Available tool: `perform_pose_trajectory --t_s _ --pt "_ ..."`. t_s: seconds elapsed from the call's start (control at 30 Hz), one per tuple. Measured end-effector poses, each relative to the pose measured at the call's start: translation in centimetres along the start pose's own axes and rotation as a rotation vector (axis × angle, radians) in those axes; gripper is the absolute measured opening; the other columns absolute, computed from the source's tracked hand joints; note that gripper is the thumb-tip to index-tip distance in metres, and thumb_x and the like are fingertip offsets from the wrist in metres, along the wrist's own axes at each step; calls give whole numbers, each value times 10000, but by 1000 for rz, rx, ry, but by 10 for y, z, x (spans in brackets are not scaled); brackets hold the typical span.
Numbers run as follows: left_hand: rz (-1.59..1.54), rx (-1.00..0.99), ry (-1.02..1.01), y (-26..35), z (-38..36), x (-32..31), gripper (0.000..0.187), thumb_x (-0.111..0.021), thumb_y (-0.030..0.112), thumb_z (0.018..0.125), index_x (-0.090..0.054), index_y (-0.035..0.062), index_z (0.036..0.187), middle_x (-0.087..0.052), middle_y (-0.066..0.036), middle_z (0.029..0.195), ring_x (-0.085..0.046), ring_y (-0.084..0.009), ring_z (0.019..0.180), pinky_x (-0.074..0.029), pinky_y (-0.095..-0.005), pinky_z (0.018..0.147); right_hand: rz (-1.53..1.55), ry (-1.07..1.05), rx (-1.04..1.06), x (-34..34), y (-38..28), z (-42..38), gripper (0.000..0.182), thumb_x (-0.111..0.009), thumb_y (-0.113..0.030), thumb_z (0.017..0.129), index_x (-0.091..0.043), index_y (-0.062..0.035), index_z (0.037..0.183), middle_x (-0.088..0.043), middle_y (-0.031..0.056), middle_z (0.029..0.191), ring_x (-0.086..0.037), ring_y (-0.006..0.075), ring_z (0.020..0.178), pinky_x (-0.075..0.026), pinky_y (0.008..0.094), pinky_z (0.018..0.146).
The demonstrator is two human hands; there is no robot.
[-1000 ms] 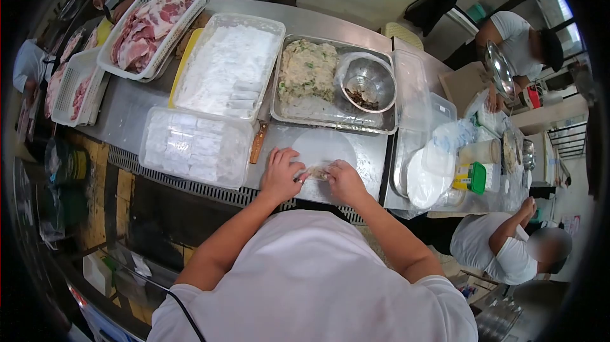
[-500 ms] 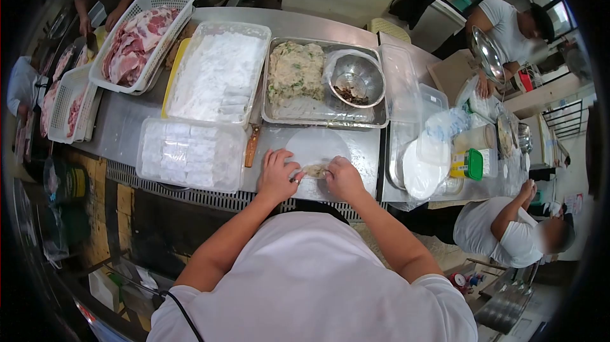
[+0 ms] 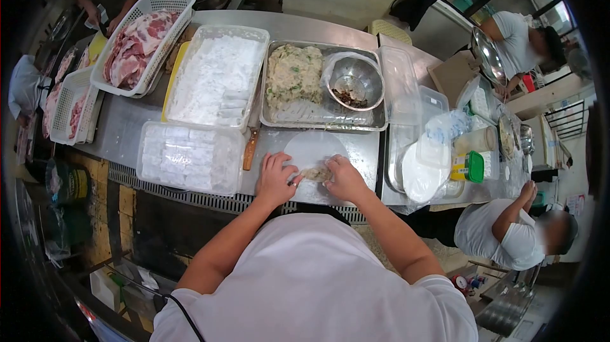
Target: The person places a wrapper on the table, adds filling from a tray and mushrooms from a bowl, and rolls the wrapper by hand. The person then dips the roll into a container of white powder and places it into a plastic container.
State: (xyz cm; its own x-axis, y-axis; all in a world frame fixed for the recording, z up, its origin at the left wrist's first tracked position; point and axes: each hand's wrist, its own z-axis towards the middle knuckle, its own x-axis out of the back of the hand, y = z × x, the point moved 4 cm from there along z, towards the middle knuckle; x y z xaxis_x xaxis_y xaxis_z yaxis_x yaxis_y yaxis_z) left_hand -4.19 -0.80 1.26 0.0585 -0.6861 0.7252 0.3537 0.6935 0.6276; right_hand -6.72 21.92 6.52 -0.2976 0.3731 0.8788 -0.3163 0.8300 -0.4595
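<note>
One strip (image 3: 316, 174) lies at six o'clock on the disc (image 3: 316, 146); I see the left hand (image 3: 276, 180) at its nine-o'clock end, grip unclear, the right hand (image 3: 345, 181) pinching three o'clock, presumably for compactness.

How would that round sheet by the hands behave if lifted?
The round sheet looks thin and see-through, so probably floppy. Lying flat on the metal tabletop, it may cling. The pale lump at its near edge might make that side sag.

Head camera looking forward and down
</note>
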Motion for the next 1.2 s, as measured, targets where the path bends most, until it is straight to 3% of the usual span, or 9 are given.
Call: perform_pose_trajectory --t_s 0.23,0.33,0.43,0.53,0.63,0.8,0.9,1.13,1.2 --pt "6 23 -19 1 1 1 212 -864 251 850 -776 125 997 -630 -134 1307 -542 -374 1386 -320 -629 1255 -148 -171 -45 -5 3 5 342 -849 -233 859 -744 -26 1110 -683 184 1155 -661 370 1180 -574 474 1000" --pt "13 25 -23 2 1 2 219 -863 255 852 -779 124 1006 -631 -136 1309 -541 -375 1389 -320 -627 1257 -102 -164 -110 5 0 2 342 -866 -246 854 -768 -38 1107 -715 175 1159 -688 370 1160 -595 464 970" --pt "8 24 -14 2 1 1 209 -858 255 857 -782 123 1000 -631 -138 1313 -539 -375 1394 -315 -622 1262 -87 6 -54 6 4 -1 320 -862 -240 860 -782 -51 1105 -729 152 1118 -705 362 1124 -601 464 956" --pt "8 25 -42 0 1 1 228 -845 246 869 -778 116 1044 -632 -139 1316 -531 -379 1403 -305 -620 1270 -38 -102 -59 2 14 4 299 -848 -200 874 -796 -50 1127 -735 147 1086 -722 347 1054 -603 458 926" --pt "-28 49 -43 -4 1 -2 283 -823 223 885 -763 105 1135 -617 -149 1359 -517 -387 1417 -294 -617 1277 202 0 -167 40 21 14 309 -815 -171 880 -796 -22 1150 -741 179 1081 -712 370 1059 -588 449 958" --pt "53 69 -62 8 2 4 378 -812 209 893 -737 96 1246 -565 -181 1486 -470 -408 1475 -259 -636 1286 401 367 -234 129 56 67 306 -764 -117 905 -798 13 1180 -793 212 1059 -777 352 961 -611 410 886" --pt "79 123 -68 10 -1 2 393 -812 211 893 -735 96 1261 -543 -191 1541 -445 -416 1509 -238 -642 1294 355 347 -238 154 87 113 314 -762 -126 897 -799 13 1176 -803 240 1081 -786 378 1004 -609 423 931" --pt "93 152 -84 6 -3 -3 413 -784 265 909 -738 114 1291 -545 -183 1560 -435 -417 1522 -222 -656 1301 -90 -230 -265 156 117 196 329 -809 -203 835 -828 0 1093 -795 245 1160 -765 392 1113 -604 471 994" --pt "103 153 -77 6 -2 -3 409 -787 266 902 -741 120 1282 -558 -182 1545 -450 -418 1510 -234 -657 1297 -224 -328 -194 138 126 210 355 -853 -251 826 -834 -27 1100 -805 218 1136 -772 378 1082 -611 466 958"
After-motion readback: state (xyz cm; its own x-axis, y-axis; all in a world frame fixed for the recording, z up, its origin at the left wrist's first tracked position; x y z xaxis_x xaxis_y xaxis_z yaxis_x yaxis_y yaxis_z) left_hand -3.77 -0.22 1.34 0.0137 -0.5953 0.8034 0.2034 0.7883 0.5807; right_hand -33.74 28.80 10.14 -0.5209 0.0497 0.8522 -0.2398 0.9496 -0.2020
